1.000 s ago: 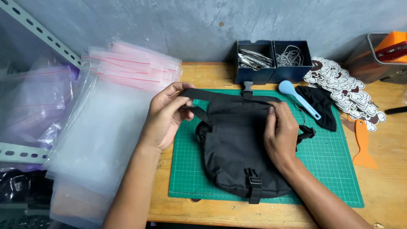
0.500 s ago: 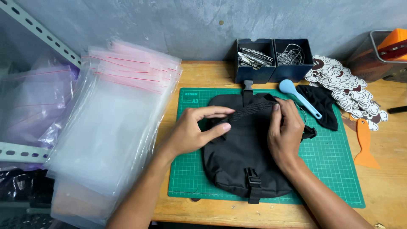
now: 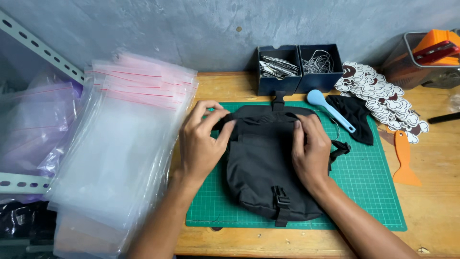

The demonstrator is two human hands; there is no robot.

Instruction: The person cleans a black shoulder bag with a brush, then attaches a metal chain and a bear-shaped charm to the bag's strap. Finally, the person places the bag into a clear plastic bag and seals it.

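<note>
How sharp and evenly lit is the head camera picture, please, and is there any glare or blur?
Head view: soft, even light and sharp focus; the black fabric pouch is so dark its folds barely show; the clear plastic zip bags carry a mild sheen; both the left hand and right hand look crisp.

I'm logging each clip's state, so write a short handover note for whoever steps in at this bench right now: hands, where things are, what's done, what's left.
Left hand: pinching the top left edge of the black pouch, fingers curled over it.
Right hand: flat on the pouch's upper right, pressing it down.
Pouch: lies on the green cutting mat, buckle strap toward the person.
Clear zip bags: stacked left of the mat.
Done: pouch laid flat, top edge folded over.
Left: pouch is not in any bag.
</note>
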